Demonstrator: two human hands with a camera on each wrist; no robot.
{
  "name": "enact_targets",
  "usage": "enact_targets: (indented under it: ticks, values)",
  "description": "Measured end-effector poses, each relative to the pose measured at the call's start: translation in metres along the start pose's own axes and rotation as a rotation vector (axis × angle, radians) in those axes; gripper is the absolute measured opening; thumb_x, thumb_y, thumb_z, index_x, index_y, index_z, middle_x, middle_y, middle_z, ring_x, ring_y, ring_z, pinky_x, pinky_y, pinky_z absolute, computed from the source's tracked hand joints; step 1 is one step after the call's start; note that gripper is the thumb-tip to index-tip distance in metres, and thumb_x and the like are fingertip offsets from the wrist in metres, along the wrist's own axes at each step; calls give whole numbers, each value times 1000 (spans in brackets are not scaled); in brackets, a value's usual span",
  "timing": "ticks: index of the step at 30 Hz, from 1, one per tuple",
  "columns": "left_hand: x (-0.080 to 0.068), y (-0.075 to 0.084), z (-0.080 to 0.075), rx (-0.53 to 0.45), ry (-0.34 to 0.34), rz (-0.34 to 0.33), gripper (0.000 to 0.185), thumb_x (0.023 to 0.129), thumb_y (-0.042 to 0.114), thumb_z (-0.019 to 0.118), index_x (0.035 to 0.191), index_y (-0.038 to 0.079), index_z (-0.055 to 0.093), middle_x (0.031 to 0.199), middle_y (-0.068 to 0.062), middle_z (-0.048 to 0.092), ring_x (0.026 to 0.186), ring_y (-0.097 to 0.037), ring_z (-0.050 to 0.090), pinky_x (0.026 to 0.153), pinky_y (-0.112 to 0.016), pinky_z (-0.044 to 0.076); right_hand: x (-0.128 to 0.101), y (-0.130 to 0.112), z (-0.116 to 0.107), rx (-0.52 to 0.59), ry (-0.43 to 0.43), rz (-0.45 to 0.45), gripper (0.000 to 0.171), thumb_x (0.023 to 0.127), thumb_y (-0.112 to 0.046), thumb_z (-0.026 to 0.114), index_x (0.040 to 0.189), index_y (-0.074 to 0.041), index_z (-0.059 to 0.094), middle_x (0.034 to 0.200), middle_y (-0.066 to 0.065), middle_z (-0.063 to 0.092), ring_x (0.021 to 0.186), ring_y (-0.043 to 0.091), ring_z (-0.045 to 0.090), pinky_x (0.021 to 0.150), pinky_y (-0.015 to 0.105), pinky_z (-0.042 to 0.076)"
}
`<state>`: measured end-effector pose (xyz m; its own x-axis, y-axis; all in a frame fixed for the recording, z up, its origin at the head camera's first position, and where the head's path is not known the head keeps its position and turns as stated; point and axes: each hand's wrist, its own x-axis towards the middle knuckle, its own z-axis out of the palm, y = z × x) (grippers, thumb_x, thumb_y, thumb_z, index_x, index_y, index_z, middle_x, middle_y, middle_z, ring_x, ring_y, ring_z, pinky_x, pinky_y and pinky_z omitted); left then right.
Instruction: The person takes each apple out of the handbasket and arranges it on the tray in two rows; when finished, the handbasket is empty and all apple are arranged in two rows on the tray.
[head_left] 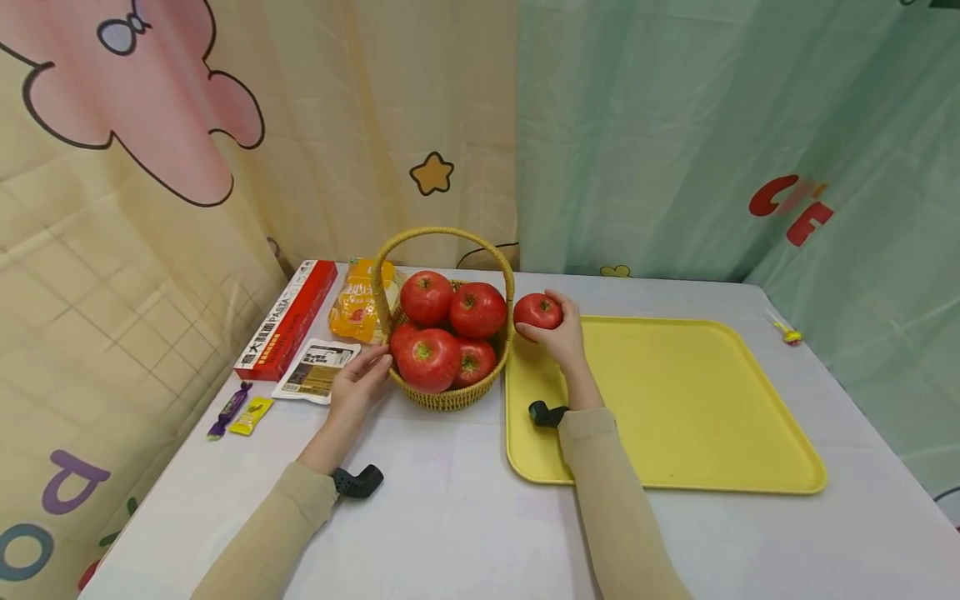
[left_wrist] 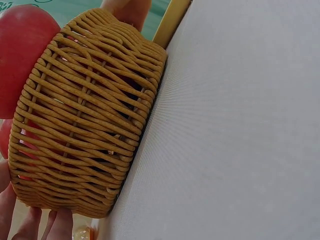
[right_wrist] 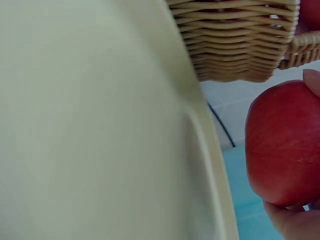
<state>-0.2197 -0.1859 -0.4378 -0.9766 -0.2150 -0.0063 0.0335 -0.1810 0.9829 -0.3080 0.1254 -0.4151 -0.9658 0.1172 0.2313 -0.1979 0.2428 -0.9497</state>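
A red apple (head_left: 537, 311) is in my right hand (head_left: 562, 335), raised over the far left corner of the yellow tray (head_left: 667, 400). Thumb and fingers grip the apple (right_wrist: 282, 145) from its sides in the right wrist view. My left hand (head_left: 358, 385) holds the left side of a wicker basket (head_left: 447, 400), fingertips at its rim. Several red apples (head_left: 427, 360) fill the basket, whose arched handle stands upright. Close up in the left wrist view, fingers (left_wrist: 60, 225) lie against the end of the basket's woven wall (left_wrist: 85, 115), which stands on the white tablecloth.
Left of the basket are a red pasta box (head_left: 288, 321), an orange bag (head_left: 356, 304), a white packet (head_left: 317, 371), a purple candy (head_left: 229, 411) and a yellow candy (head_left: 252, 415). A lollipop (head_left: 789, 335) lies beyond the tray's right side. Curtains (head_left: 637, 142) hang behind the table.
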Motion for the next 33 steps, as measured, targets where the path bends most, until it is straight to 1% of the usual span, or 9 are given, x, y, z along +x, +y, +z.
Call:
enact_targets:
  ticks: [5,10,14,21,25,29,33]
  values:
    - [-1,-1,0,-1,-10,7,45,89,15,66,128,-3,53,138,-5,44,105,-5,55,87,-20,50,3,11,4,-49,-29,29,75,71,-13,82,135,-10,43,136,13,38,122,28,38,101,43,40]
    - [-2,0,0,-7,-8,7,44,90,14,65,128,-3,53,138,-4,45,108,-7,54,89,-23,50,5,18,7,-29,-51,66,78,69,-10,83,135,-9,42,136,14,38,123,29,38,102,43,40]
    - [-1,-1,0,-7,-8,3,45,90,14,65,129,-3,52,139,-3,45,110,-9,53,90,-23,49,4,18,8,-17,-57,78,80,69,-10,83,138,-10,41,137,14,38,123,30,38,102,44,40]
    - [0,-1,-1,-11,-15,3,46,90,14,65,130,-4,51,137,-3,45,111,-9,52,89,-21,50,4,18,8,-50,-68,84,83,71,-14,82,141,-12,38,140,14,38,124,31,38,103,45,39]
    - [1,-1,-2,1,-16,-1,47,90,15,65,130,-3,51,137,-3,44,110,-9,52,89,-21,50,5,16,8,-68,-87,106,85,72,-14,81,143,-12,34,142,13,36,126,31,36,104,45,39]
    - [1,0,-2,22,-12,1,46,90,16,65,129,-2,52,137,-2,45,109,-8,53,88,-21,50,2,11,6,-105,-80,88,88,73,-18,82,144,-13,31,143,15,34,127,31,36,104,45,38]
    - [0,-1,-1,22,-8,11,45,90,15,65,129,-2,53,136,-2,46,109,-8,53,88,-22,50,-4,1,3,-136,-16,16,82,75,-24,80,142,-12,34,144,15,33,130,31,32,106,47,35]
